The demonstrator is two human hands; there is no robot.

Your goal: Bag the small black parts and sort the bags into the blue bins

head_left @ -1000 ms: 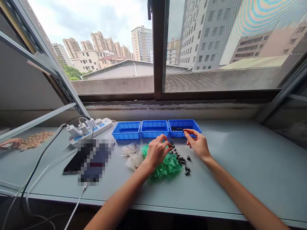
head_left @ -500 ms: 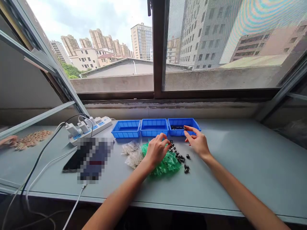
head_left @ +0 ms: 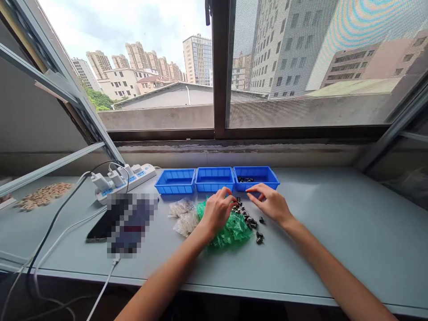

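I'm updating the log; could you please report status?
Left hand over green plastic packaging, grip unclear. Right hand open, near rightmost blue plastic bin. Small black cylindrical parts scattered between.

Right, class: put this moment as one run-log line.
left hand: over green packets, beside loose black parts | right hand: near right blue tray | right blue tray: black pieces inside

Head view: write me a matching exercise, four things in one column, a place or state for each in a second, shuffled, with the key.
Things
1. Rightmost blue plastic bin
2. Heap of green see-through plastic packets
3. Long white power strip
4. Spread of small tan pieces

Places and states
A. At the far left of the picture
B. Holds small black parts
C. Has white plugs in it
D. Partly hidden by the left hand

Pairs: 1-B, 2-D, 3-C, 4-A
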